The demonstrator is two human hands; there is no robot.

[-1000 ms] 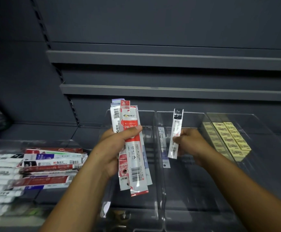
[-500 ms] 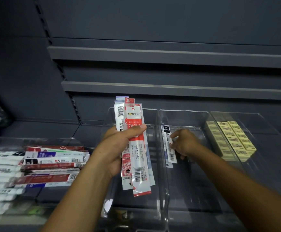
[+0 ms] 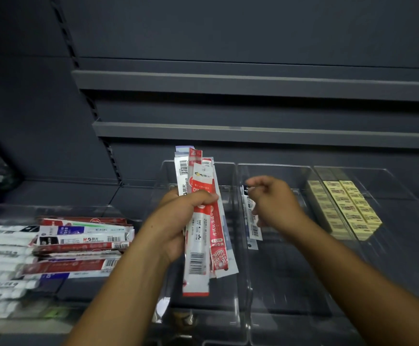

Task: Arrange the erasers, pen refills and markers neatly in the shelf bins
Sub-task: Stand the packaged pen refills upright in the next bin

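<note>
Two hands work over the clear bins. The left hand's (image 3: 176, 221) fingers (image 3: 203, 197) and thumb are curled round a bundle (image 3: 196, 258) of refill packs, gripping it about midway. The bundle stands nearly upright above the left bin (image 3: 224, 164), fanned a little at its lower end. Its packs are red and white, with barcodes showing near the top and the bottom.

The right hand's (image 3: 277, 204) fingers (image 3: 254, 183) are loosely curled, with nothing between them as far as the blur lets one see. This hand hovers over the middle bin (image 3: 278, 168), just beside the loose refills (image 3: 254, 229), which lie lengthwise along that bin's left wall. Whether the fingertips touch them cannot be told.

Farther right, the third bin (image 3: 365, 169) holds yellow erasers (image 3: 348, 208) in tidy rows that run front to back along its left side.

Left of the bundle, well apart from it, a pile (image 3: 78, 242) of red and white refill packs lies crosswise. White markers (image 3: 1, 255) are stacked just beside the pile at the far left edge, blurred.

Behind everything run the dark rails (image 3: 253, 81) of the shelf unit.
</note>
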